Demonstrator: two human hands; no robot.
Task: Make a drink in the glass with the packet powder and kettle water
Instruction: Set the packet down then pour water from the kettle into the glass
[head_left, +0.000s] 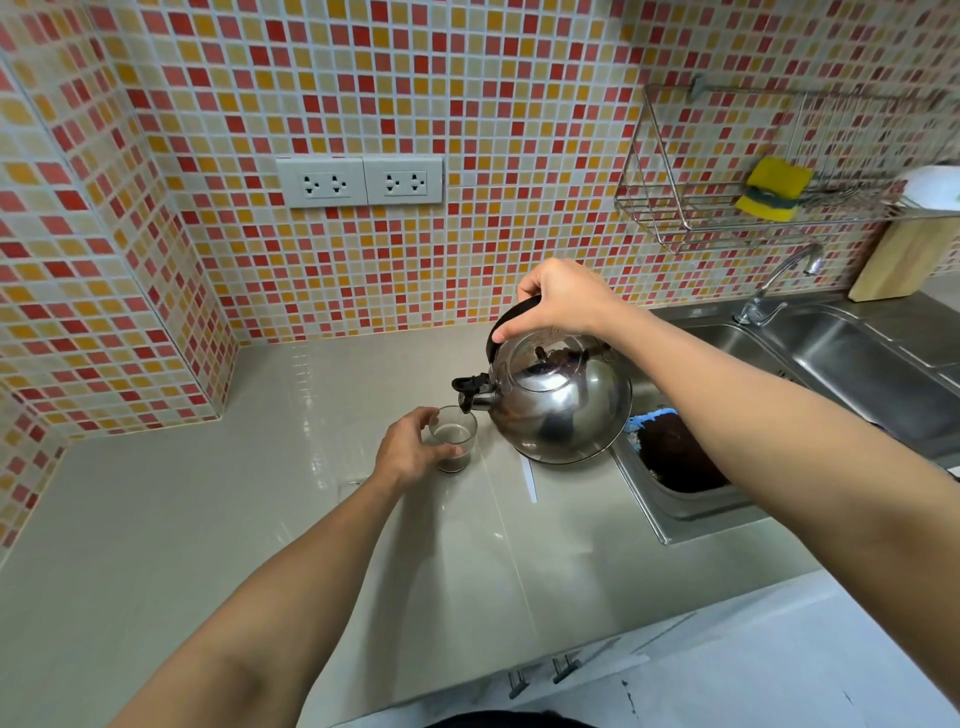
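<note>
A clear glass (456, 437) stands on the grey counter (208, 519), with brown liquid or powder in its lower part. My left hand (408, 449) wraps around its left side. My right hand (558, 301) grips the black handle of a shiny steel kettle (558, 405). The kettle is lifted and tilted left, and its black-capped spout (470, 392) hangs right over the glass rim. A thin white strip (530, 480), perhaps the packet, lies on the counter under the kettle. I cannot make out a stream of water.
A steel sink (857, 364) with a tap (779, 286) lies to the right; a dark round object (675, 457) sits in its near basin. A wire rack (701, 208) holds a yellow sponge (774, 189). Wall sockets (359, 182) are behind. A wooden board (904, 260) leans far right.
</note>
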